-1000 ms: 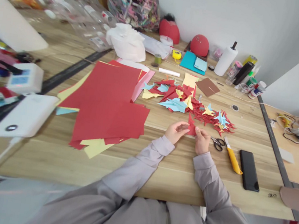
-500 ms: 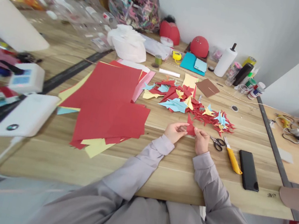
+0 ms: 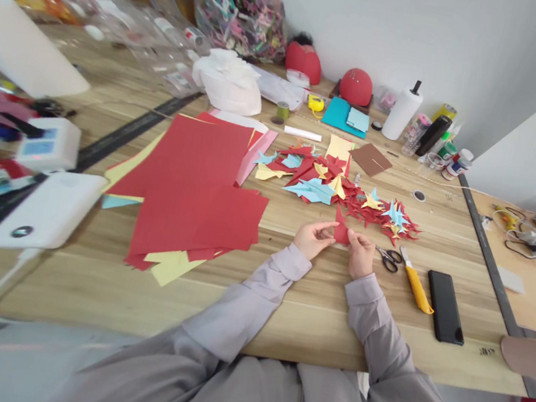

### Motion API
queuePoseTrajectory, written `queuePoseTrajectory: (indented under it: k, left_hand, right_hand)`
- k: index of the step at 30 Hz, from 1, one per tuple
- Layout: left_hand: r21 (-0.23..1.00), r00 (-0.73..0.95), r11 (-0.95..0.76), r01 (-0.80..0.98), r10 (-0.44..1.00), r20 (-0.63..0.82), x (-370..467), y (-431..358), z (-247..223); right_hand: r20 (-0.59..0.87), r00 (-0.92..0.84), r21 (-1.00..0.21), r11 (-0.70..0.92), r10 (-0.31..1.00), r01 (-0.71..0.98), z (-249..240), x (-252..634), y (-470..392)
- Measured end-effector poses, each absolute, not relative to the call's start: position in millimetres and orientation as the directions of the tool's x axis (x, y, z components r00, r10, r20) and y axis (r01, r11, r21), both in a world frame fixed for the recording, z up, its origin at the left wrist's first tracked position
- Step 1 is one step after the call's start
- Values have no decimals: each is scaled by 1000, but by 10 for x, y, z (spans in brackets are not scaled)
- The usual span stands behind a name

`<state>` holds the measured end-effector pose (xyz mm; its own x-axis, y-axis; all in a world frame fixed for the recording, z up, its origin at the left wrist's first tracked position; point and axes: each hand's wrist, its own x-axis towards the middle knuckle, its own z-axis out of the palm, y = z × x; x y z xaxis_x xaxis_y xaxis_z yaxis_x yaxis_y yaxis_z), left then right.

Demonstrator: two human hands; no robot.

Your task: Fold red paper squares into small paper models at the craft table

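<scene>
Small red paper [image 3: 341,232], apparently folded, held upright.

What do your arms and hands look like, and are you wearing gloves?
No gloves: my left hand and right hand are both bare. The left sleeve and right sleeve are long, loose and plain soft gray, with creases and a wide cuff at each wrist. I can't see any pictures or writing on them.
</scene>
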<state>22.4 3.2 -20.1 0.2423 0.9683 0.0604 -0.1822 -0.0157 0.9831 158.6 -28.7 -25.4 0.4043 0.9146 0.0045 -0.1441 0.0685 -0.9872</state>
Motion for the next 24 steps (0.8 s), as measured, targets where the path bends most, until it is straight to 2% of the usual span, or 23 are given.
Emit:
queuePoseTrajectory:
  k: [11, 24]
  left_hand:
    - [982, 267, -120, -144, 951, 155, 227, 10, -193]
    - [989, 328, -85, -118, 937, 120, 190, 15, -205]
  right_hand:
    - [-21, 392, -962, 88, 920, -257, -249, 1585, -275]
    - [-77, 406, -951, 56, 911, -305, -202, 1564, -277]
